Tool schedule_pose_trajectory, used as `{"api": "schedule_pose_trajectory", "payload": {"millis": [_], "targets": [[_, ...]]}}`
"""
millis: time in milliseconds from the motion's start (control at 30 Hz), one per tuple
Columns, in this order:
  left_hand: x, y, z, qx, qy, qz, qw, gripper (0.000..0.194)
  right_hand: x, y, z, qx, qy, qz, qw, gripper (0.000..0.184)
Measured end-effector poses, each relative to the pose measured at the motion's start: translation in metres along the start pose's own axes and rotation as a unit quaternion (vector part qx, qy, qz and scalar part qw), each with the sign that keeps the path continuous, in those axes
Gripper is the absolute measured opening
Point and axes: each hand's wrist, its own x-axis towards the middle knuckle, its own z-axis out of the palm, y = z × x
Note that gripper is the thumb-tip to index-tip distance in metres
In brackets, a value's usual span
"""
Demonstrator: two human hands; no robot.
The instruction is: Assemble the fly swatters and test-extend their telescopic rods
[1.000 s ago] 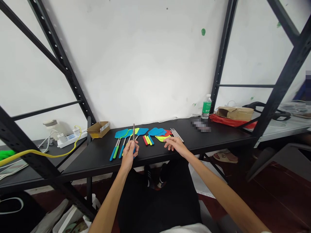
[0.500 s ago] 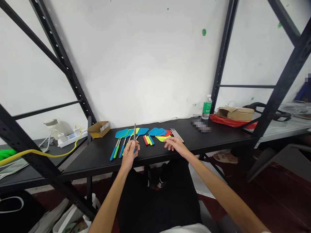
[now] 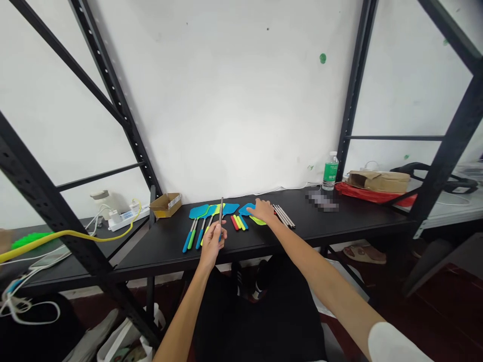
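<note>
My left hand (image 3: pixel 213 240) is closed around a thin metal rod (image 3: pixel 221 208), which points upward. Blue shows beneath the fingers; I cannot tell whether it belongs to this rod. Behind and left of that hand lie several fly swatters (image 3: pixel 198 212) with blue, green and yellow heads and coloured handles. My right hand (image 3: pixel 261 210) reaches over a pile of loose swatter heads, its thumb at a blue head (image 3: pixel 245 208) and its fingers apart. A yellow head (image 3: pixel 257 220) shows under the wrist. Red, yellow and blue loose handles (image 3: pixel 239 222) lie between the hands.
More metal rods (image 3: pixel 284 216) lie right of the heads on the black table (image 3: pixel 158 251). A small cardboard box (image 3: pixel 165 205) stands at the left, a water bottle (image 3: pixel 330 172) at the back right. Black shelf posts (image 3: pixel 356 85) frame the workspace. Another person's hand (image 3: pixel 5 240) appears far left.
My right hand has moved forward from the near edge of the swatter heads to above them. My left hand still holds the rod upright. The whole view has shifted slightly.
</note>
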Motion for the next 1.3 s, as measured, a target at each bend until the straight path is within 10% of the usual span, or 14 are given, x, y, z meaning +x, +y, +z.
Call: {"api": "schedule_pose_trajectory", "payload": {"millis": [367,700,800,1000,1300], "targets": [[0.001,-0.002,-0.001,-0.009,-0.009,-0.005,1.000,0.041,0.009,0.006,0.014,-0.014,0.017,0.024,0.999,0.063],[0.000,0.000,-0.001,-0.007,-0.006,-0.006,1.000,0.037,0.009,0.013,-0.022,0.242,0.011,-0.005,0.970,0.019],[0.001,-0.001,-0.001,-0.001,-0.007,-0.008,1.000,0.036,-0.015,0.025,-0.028,0.326,0.015,-0.038,0.945,0.031],[-0.002,-0.001,0.006,0.115,-0.041,0.019,0.992,0.037,-0.076,0.065,-0.013,0.588,-0.003,-0.022,0.808,0.037],[-0.011,0.006,0.017,0.294,-0.055,0.079,0.951,0.034,-0.092,0.070,-0.019,0.629,0.014,-0.020,0.777,0.036]]}}
